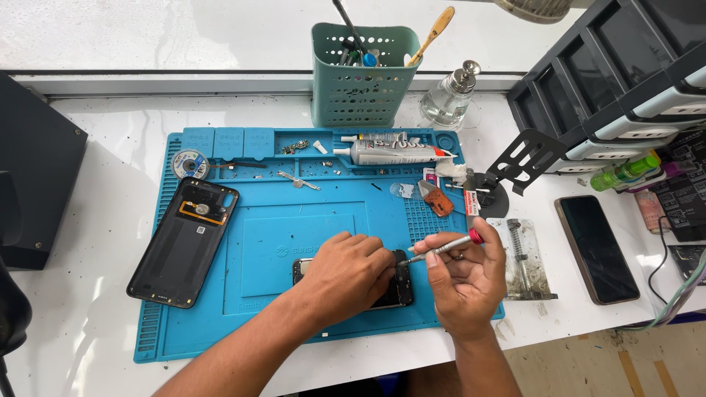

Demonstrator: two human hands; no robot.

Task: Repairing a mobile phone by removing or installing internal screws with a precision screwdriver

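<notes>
Our left hand [346, 276] lies flat over the opened dark smartphone body [393, 287], pinning it to the blue silicone repair mat [279, 242] near the mat's front edge; the fingers press rather than curl around it. Our right hand [467, 283] is closed on a slim silver precision screwdriver with a red cap [445, 248], its tip angled down to the phone's upper right corner, just beside our left fingertips.

To do this well, we judge that the driver should stand closer to square on the screw head, with light downward pressure and turning from the fingertips, while the left hand keeps the phone from sliding. Whether the tip is seated in a screw we cannot tell.

The removed black plastic back cover [184, 242] rests on the mat's left edge, well apart. A grey adhesive tube [393, 153] lies in the mat's upper trays on the white tabletop [95, 169].
</notes>
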